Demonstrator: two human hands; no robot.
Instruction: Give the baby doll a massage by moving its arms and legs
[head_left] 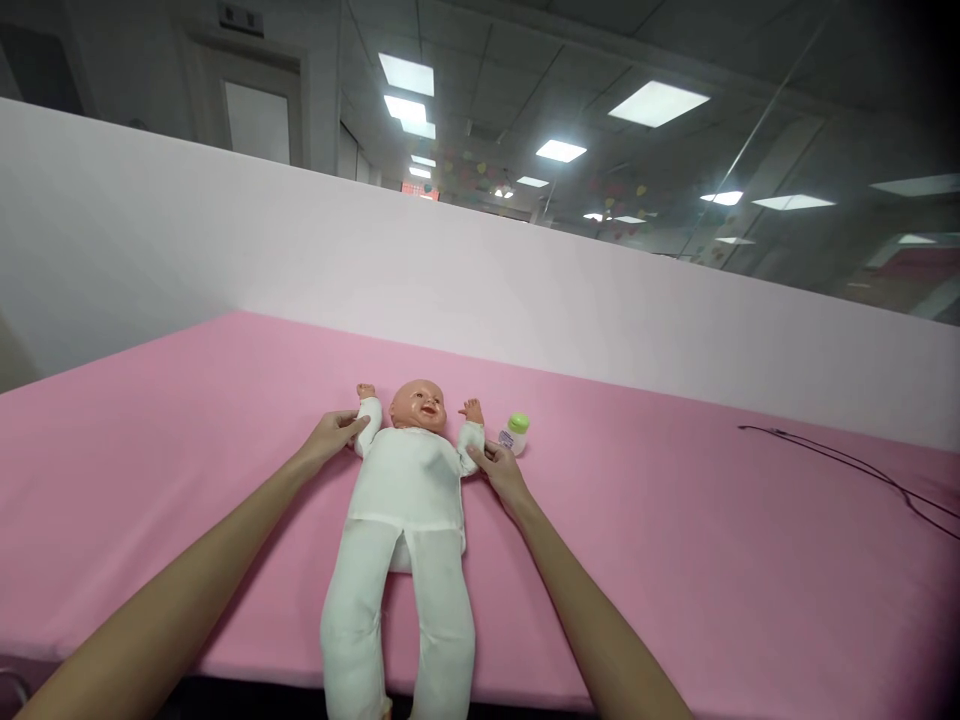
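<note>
A baby doll (pixel 409 480) in white clothes lies on its back on the pink table surface (pixel 637 500), its head away from me and its legs reaching past the near edge. Its arms are bent upward beside its head. My left hand (pixel 334 437) is closed on the doll's sleeved arm at the left, thumb on the cloth. On the other side, my right hand (pixel 501 472) grips the doll's other sleeved arm near the elbow. Just beyond my right hand is a small clear jar (pixel 514 436) with a green lid.
A thin black cable (pixel 847 458) lies across the right part of the table. Behind the table stands a low white wall (pixel 480 280), with glass above it and ceiling lights beyond. The table's near edge runs below my forearms.
</note>
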